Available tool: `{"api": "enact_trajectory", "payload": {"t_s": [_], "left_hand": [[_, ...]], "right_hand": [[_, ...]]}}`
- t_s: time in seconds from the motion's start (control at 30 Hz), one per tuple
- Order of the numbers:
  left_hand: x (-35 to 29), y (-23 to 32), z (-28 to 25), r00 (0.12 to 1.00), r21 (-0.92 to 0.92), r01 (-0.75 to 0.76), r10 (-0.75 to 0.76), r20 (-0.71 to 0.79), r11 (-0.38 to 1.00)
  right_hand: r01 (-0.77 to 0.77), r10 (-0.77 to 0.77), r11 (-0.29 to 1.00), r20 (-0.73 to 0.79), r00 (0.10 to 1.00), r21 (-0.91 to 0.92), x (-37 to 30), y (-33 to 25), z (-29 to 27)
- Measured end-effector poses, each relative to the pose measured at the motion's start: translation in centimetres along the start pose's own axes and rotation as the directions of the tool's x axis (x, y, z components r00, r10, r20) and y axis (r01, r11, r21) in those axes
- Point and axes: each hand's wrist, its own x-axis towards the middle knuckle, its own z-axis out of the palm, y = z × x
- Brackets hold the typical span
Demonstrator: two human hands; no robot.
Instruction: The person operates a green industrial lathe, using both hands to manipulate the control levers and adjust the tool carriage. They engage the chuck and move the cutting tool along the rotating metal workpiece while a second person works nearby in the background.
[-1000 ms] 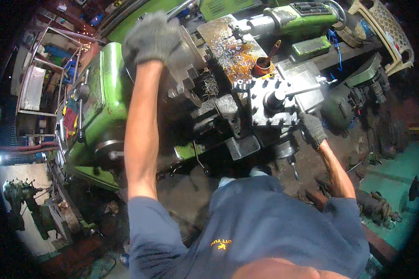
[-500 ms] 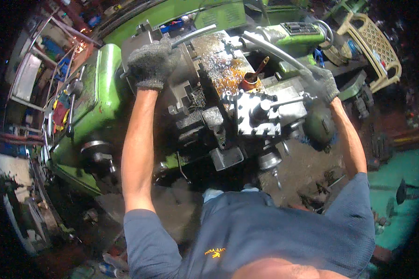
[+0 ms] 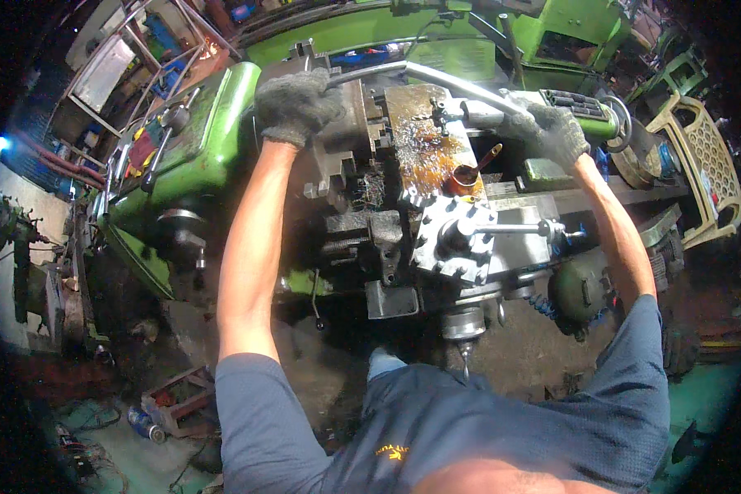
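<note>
I stand at a green metal lathe (image 3: 214,156). My left hand (image 3: 296,107), in a grey knit glove, is closed at the lathe's chuck (image 3: 346,123) around the near end of a grey metal rod (image 3: 362,74). The rod points right over the bed. My right hand (image 3: 552,130), also gloved, grips the lower right end of a long silvery metal pipe (image 3: 461,85). The pipe slants up to the left, and its far end meets the rod's tip above the oily carriage plate. Whether one sits inside the other I cannot tell.
A square tool post (image 3: 451,243) with a lever handle stands nearer me. Behind it a small tin (image 3: 465,181) holds a brush. The green tailstock (image 3: 584,111) is at the right, beside a beige plastic chair (image 3: 704,165). Metal chips (image 3: 372,191) lie below the chuck.
The pipe in my right hand has come left, closing the gap to the rod's end. My left hand stays closed at the chuck. The whole view has shifted.
</note>
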Motion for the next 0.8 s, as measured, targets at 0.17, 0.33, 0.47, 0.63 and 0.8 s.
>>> {"api": "enact_trajectory", "payload": {"t_s": [0.17,0.33,0.47,0.63,0.8], "left_hand": [[0.0,-1.0,1.0,0.988,0.01,-0.066,0.067,-0.137,0.998],[-0.2,-1.4,2.0,0.994,0.018,-0.035,0.037,-0.106,0.999],[0.4,-0.3,1.7,0.985,-0.044,-0.062,0.054,-0.166,0.997],[0.5,-0.4,0.8,0.994,-0.014,-0.068,0.066,-0.088,0.998],[0.4,0.0,0.0,0.998,-0.053,-0.005,0.002,-0.056,0.999]], "right_hand": [[0.17,-0.179,0.977,-0.06,0.982,-0.131,3.8,1.3,-0.3],[0.371,-0.457,0.777,-0.051,0.888,-0.509,11.4,1.2,-4.2],[0.402,-0.403,0.875,0.054,0.914,-0.269,13.8,2.3,-4.2],[0.275,-0.263,0.961,0.195,0.945,-0.038,14.5,-0.3,-3.1],[0.407,-0.343,0.849,0.234,0.91,-0.337,15.5,-5.1,-3.0]]}}
